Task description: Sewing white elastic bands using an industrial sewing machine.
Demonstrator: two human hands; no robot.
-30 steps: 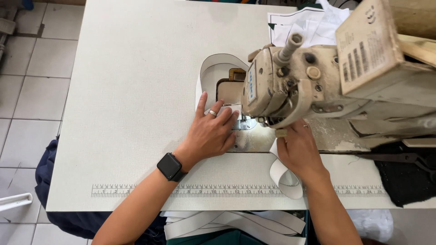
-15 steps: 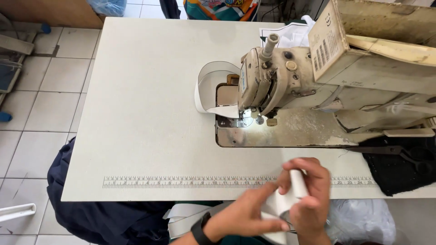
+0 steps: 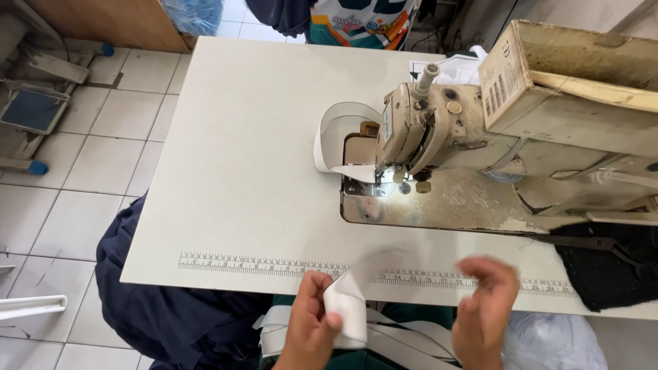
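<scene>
Both hands: pulled back from the sewing machine (image 3: 439, 137) to the worktop's (image 3: 240, 171) near edge.
Left hand (image 3: 310, 322): grip pinched on a folded white strip (image 3: 346, 308), now off the needle area.
Right hand (image 3: 485, 308): blurred just right of the strip; grip apparently loose, cannot tell.
Behind: white band loop (image 3: 336, 137) stays at the presser foot.
Meaning: sewing paused, piece being handled.
</scene>
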